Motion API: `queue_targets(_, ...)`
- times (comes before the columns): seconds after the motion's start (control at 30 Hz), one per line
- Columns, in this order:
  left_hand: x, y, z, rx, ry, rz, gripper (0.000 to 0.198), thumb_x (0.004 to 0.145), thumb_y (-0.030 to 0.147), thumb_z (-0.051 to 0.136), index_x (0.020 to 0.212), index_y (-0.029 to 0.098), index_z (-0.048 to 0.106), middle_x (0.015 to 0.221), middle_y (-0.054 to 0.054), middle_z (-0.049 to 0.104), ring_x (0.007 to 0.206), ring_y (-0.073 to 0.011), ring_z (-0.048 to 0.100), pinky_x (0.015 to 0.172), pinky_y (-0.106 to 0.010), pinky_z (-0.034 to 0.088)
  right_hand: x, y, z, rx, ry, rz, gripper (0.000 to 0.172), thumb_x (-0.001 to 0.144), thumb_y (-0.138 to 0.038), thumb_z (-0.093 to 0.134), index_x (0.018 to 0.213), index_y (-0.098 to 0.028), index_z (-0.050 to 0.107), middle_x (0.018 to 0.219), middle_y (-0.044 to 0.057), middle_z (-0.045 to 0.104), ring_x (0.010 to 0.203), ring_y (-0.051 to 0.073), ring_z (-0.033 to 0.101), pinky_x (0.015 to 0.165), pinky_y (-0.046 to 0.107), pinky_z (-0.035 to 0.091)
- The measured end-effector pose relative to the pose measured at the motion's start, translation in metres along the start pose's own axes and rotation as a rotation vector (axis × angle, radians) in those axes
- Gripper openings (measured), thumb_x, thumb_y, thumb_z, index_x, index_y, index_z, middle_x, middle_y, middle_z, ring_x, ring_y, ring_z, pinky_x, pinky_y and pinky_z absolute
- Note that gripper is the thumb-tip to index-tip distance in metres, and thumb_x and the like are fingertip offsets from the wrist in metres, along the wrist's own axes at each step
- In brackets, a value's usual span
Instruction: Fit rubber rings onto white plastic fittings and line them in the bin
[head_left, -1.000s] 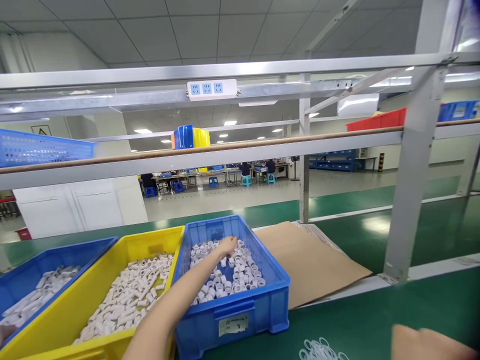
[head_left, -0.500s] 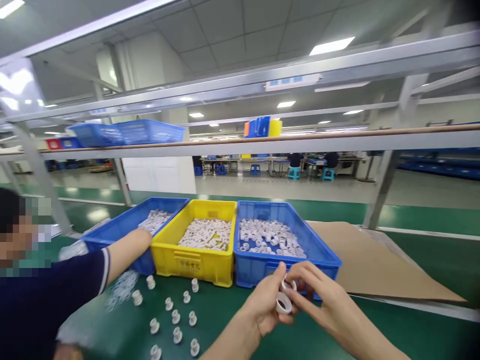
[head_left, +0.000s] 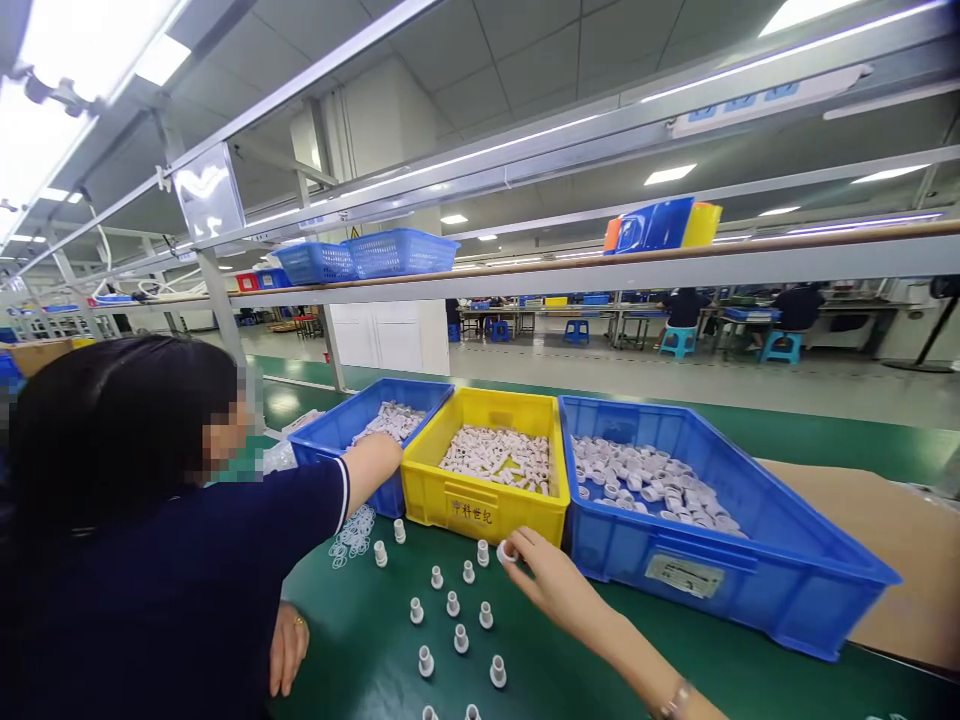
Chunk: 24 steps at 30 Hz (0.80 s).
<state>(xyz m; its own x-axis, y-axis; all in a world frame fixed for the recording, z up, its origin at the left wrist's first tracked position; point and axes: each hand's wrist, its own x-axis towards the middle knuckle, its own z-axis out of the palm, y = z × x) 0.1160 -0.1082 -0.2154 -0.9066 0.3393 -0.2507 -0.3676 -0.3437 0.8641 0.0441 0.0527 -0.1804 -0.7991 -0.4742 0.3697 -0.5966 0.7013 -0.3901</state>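
My right hand (head_left: 546,578) reaches in from the lower right across the green table (head_left: 360,650). Its fingertips pinch a small white fitting (head_left: 507,551) just in front of the yellow bin (head_left: 480,508). Several more white fittings (head_left: 454,604) stand upright in loose rows on the table, left of my hand. The yellow bin holds a heap of white tube parts. To its right, a blue bin (head_left: 720,585) holds white rings. My left hand is out of view.
A co-worker in a dark shirt (head_left: 150,600) sits at the left. One of their arms (head_left: 375,462) reaches to the left blue bin (head_left: 330,440); the other hand (head_left: 289,645) rests on the table. Clear rings (head_left: 352,530) lie there. Cardboard (head_left: 915,560) lies at the right. Shelf rails run overhead.
My view has swung left and the co-worker now fills the left side. My hands were together holding white rings; now only one hand shows, stretched to a fitting by the yellow bin.
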Motion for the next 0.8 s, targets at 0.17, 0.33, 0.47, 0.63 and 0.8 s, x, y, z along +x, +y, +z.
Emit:
queue_targets(0.17, -0.014, 0.025, -0.031, -0.088, 0.016, 0.12, 0.037, 0.098, 0.047, 0.045, 0.119, 0.02, 0.059, 0.1, -0.007, 0.066, 0.086, -0.0197, 0.066, 0.065, -0.032, 0.058, 0.044, 0.019, 0.052, -0.088, -0.052, -0.001, 0.008, 0.094, -0.017, 0.046, 0.096, -0.02, 0.053, 0.098, 0.01, 0.064, 0.089, 0.025, 0.064, 0.078, 0.037, 0.053)
queue_targets(0.33, -0.038, 0.02, -0.042, -0.201, 0.025, 0.168, 0.028, 0.095, 0.038, 0.057, 0.114, 0.018, 0.06, 0.107, -0.007, 0.065, 0.086, -0.0177, 0.064, 0.071, -0.034, 0.059, 0.045, 0.025, 0.061, -0.173, -0.097, 0.005, 0.016, 0.098, -0.026, 0.043, 0.094, -0.021, 0.057, 0.097, 0.012, 0.065, 0.083, 0.027, 0.066, 0.074, 0.038, 0.054)
queue_targets(0.47, -0.032, 0.02, -0.044, -0.266, 0.036, 0.16, 0.037, 0.092, 0.051, 0.057, 0.104, 0.016, 0.061, 0.089, -0.005, 0.065, 0.06, -0.0099, 0.056, 0.05, -0.022, 0.05, 0.022, 0.031, 0.049, -0.227, -0.111, 0.0, 0.021, 0.099, -0.024, 0.039, 0.091, -0.022, 0.058, 0.094, 0.011, 0.065, 0.081, 0.026, 0.066, 0.071, 0.035, 0.053)
queue_targets(0.63, -0.002, 0.022, -0.041, -0.397, 0.049, 0.207, 0.058, 0.07, 0.068, 0.072, 0.091, 0.016, 0.06, 0.075, 0.001, 0.058, 0.039, 0.0011, 0.03, 0.032, -0.012, 0.018, -0.037, 0.066, 0.038, -0.318, -0.097, -0.024, 0.026, 0.096, -0.017, 0.034, 0.086, -0.021, 0.057, 0.087, 0.009, 0.063, 0.072, 0.023, 0.066, 0.06, 0.03, 0.05)
queue_targets(0.8, 0.011, 0.013, -0.024, -0.331, 0.0, 0.205, 0.056, 0.072, 0.065, 0.073, 0.093, 0.015, 0.058, 0.075, 0.002, 0.058, 0.041, 0.0009, 0.033, 0.033, -0.013, 0.018, -0.073, 0.066, 0.015, -0.236, -0.006, -0.009, 0.021, 0.097, -0.024, 0.036, 0.091, -0.023, 0.055, 0.084, 0.006, 0.062, 0.067, 0.02, 0.063, 0.057, 0.029, 0.046)
